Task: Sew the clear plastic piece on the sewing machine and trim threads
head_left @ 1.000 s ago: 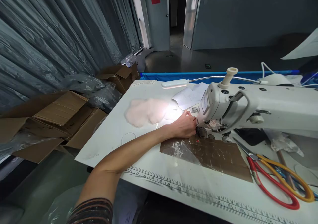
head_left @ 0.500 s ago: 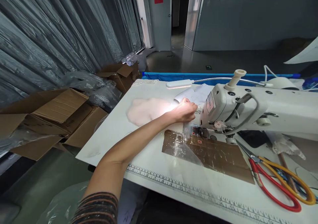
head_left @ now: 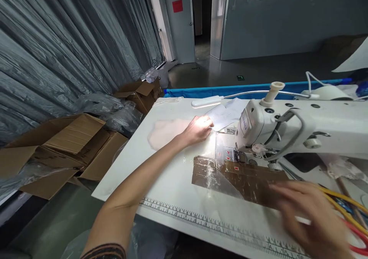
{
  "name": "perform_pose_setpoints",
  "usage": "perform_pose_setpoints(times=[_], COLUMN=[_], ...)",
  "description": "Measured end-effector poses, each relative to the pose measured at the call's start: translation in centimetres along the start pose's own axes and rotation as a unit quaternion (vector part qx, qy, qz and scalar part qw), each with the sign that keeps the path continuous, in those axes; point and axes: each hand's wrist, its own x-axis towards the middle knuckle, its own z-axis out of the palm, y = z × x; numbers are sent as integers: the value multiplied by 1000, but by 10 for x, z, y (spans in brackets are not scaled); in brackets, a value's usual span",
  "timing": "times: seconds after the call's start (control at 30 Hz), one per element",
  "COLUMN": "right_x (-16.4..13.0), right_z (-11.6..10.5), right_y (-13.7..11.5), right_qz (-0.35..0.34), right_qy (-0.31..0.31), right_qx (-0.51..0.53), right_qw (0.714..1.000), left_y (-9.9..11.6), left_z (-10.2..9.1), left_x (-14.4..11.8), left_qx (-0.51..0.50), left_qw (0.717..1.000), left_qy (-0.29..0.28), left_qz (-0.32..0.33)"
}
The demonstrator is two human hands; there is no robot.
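**Two hands, one clear sheet at the needle**

Head view: the left hand (head_left: pixel 198 130) reaches far across the white table (head_left: pixel 172 174), under the glare of the small lamp (head_left: pixel 207 101), and its fingers are closed in a narrow pinch on the far corner of a clear plastic sheet (head_left: pixel 214 163). From that pinch the sheet runs back toward the person and to the right, its long axis slanting from the lit corner down over the brown taped patch (head_left: pixel 247 176) in front of the sewing machine (head_left: pixel 287 127). Small red marks show on the sheet close to the presser foot, just left of the machine head. The left hand is the one on the sheet; the right hand (head_left: pixel 310 217) is blurred, hovering low at the near right over the edge of the brown patch, fingers loosely spread and holding nothing that can be made out. Just past it lie scissors with red and yellow handles (head_left: pixel 352 222), near but apart from the fingertips. A pale pink fabric piece (head_left: pixel 163 133) lies left of the left hand, close beside the wrist.

Writing: a printed ruler scale (head_left: pixel 218 230) along the near table edge carries numerals too small to read surely. A label on the machine head is illegible. Cardboard boxes (head_left: pixel 66 144) stand on the floor to the left.
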Motion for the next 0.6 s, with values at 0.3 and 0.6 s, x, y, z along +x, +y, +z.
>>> perform_pose_setpoints(times=[0.3,0.6], right_x=[44,43], right_z=[77,47], right_y=[-40,-10], right_qz=[-48,37], right_qy=[-175,-169], right_qx=[-7,-12], right_qw=[983,985], left_y=[30,70], left_z=[6,17], left_x=[-33,-27], left_qx=[-76,24], left_qw=[987,989], left_qy=[-37,-87], left_qz=[133,118])
